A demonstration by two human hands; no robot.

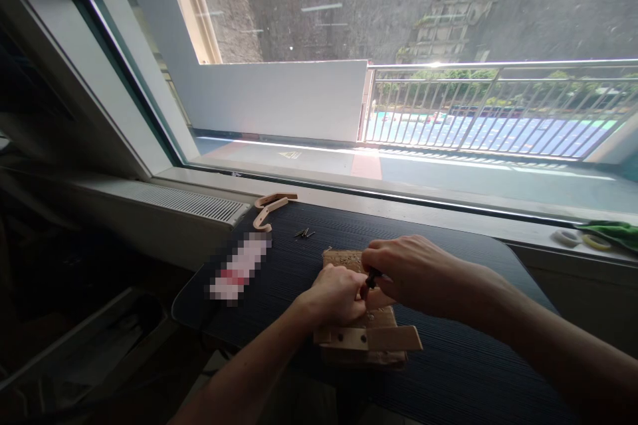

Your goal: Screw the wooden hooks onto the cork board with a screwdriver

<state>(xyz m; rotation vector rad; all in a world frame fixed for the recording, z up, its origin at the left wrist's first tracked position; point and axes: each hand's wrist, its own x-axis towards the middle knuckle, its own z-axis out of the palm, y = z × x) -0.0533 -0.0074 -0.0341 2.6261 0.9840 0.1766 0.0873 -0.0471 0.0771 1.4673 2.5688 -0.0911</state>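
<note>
“On the dark tabletop [294, 262], from the head camera — what to note first?”

“Near the closest edge, a rough brown block [349, 257], with a wooden strip [393, 339] laid across its near end. Two dark round spots along that strip, either holes or sunken heads.”

“And the hands?”

“Both over the block. Right hand [406, 265]: fingers closed on a short dark tool [372, 277], perhaps a screwdriver, just above a pale piece of wood [381, 300]. Left hand [333, 289]: curled in close beside the tool's lower end, wrist low; cannot tell whether pinching something small or only steadying.”

“How to do such work well?”

“Judging by the pose: bear down in line with the tool, not at a slant. Hold the pale piece flat against the block, with the left fingertips off to one side of the point, in case of a slip. Turn in short, even strokes, and at any wobble ease off and straighten up rather than push harder.”

“Anything else nearby?”

“Beyond the block, a few loose screws or nails [305, 234] — too small to tell which. Past those, two bent wooden pieces [273, 208]; and to the left, a blurred pink item [239, 272].”
</note>
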